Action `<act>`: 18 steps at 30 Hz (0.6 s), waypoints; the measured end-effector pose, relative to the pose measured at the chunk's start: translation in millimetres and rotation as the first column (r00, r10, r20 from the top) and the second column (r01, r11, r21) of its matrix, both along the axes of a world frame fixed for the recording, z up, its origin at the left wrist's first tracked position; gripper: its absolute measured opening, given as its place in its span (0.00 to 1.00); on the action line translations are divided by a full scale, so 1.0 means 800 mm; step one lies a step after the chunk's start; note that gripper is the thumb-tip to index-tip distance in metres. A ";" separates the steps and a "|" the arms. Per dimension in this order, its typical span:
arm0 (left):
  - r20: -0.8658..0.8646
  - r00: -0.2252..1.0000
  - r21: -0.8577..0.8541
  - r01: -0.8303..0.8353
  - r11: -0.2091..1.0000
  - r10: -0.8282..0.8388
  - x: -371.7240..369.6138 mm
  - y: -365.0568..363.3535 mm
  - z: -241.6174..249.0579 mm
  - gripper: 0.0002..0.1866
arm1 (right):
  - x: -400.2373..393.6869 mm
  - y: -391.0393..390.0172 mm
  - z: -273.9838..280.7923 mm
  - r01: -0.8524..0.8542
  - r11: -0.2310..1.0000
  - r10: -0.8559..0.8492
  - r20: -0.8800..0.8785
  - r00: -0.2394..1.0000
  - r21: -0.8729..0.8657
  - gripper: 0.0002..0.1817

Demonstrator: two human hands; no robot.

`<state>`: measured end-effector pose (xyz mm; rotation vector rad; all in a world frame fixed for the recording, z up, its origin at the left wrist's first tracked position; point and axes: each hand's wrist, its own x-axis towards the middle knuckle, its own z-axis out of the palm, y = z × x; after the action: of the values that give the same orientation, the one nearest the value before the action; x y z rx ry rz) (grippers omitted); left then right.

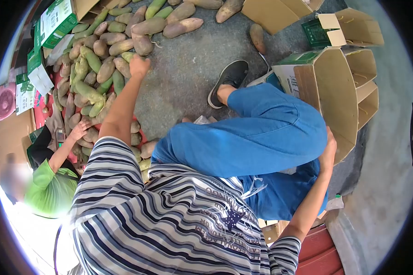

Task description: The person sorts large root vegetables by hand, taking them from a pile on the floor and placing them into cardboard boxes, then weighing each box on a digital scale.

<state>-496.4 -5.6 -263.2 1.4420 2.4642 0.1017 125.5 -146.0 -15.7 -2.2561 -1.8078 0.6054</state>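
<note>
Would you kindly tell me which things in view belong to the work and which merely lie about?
Likely in the job:
vegetable pile, at the left hand
open carton, beside the right hand

Probably just lying about:
pink fan
red ridged object, lower right

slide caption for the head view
Left hand at the edge of a vegetable heap, right hand beside blue trousers and an open box.

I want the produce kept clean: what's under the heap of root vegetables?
Red material shows at the left edge of the heap, grey floor at its upper right. Under the middle, the vegetables hide whatever they lie on.
</note>
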 end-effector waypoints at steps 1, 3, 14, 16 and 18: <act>-0.029 0.999 0.039 0.027 0.999 -0.026 -0.005 0.006 0.010 0.30 | 0.006 0.000 -0.004 0.003 1.000 -0.003 0.005 1.000 -0.002 0.08; -0.085 0.992 0.121 0.099 0.988 -0.089 -0.014 0.023 0.028 0.33 | 0.009 0.000 -0.006 0.009 1.000 -0.009 0.007 1.000 -0.010 0.08; 0.143 0.990 0.105 -0.015 0.994 0.000 -0.067 0.164 0.002 0.45 | 0.007 0.001 -0.004 0.035 0.999 -0.034 0.025 0.999 -0.025 0.08; 0.092 0.995 0.138 -0.046 0.989 0.033 -0.072 0.154 -0.009 0.46 | 0.010 0.000 -0.007 0.034 0.999 -0.034 0.023 0.999 0.001 0.07; 0.261 0.964 0.040 -0.061 0.997 0.048 -0.074 0.141 -0.002 0.47 | 0.003 0.001 -0.005 0.042 0.999 -0.042 -0.010 0.999 0.000 0.06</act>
<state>-555.6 107.6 -265.0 1.2874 2.2999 0.3406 128.2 -144.9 -19.7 -2.2807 -1.7511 0.6077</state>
